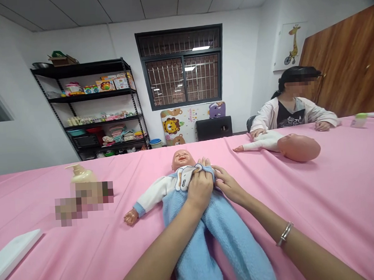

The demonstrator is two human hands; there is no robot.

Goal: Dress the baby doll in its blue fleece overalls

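Note:
A baby doll (pixel 183 159) lies on its back in front of me, wearing a fleecy suit (pixel 177 203) with blue legs, white sleeves and an animal face on the chest. My left hand (pixel 202 187) is closed on the cloth at the doll's chest, near a blue edge of the suit. At the right side of the chest, my right hand (pixel 228 184) has its fingers bent against that same blue edge. Its exact grip is partly hidden. One doll arm (pixel 149 196) stretches out to the left; the other is mostly covered by my hands.
A pink cloth (pixel 117 252) covers the table. Left stand a beige pump bottle (pixel 82 177) and a white flat object (pixel 16 255). On the right, a seated person (pixel 293 105) touches a second doll (pixel 300 147). Shelves (pixel 87 95) line the back wall.

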